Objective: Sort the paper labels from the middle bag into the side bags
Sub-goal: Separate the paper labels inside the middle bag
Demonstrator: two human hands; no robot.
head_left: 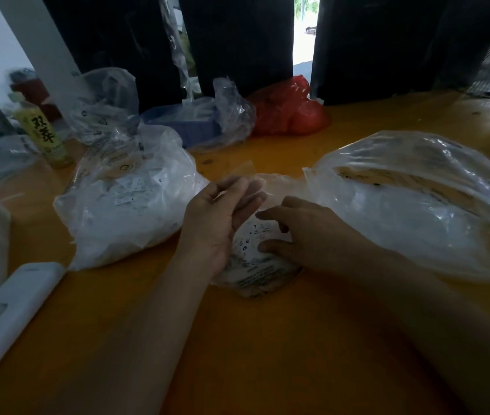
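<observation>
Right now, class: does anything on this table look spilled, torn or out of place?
Nothing stands out as spilled or torn. The labels seen in the left bag and the middle bag stay inside the plastic. The right bag gapes open on its side. A bottle and a white device lie nearby, unrelated to sorting.

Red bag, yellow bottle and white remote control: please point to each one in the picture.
red bag (288,115), head view, on its crumpled middle.
yellow bottle (44,134), head view, on its printed label.
white remote control (10,319), head view, on its flat upper face.
</observation>
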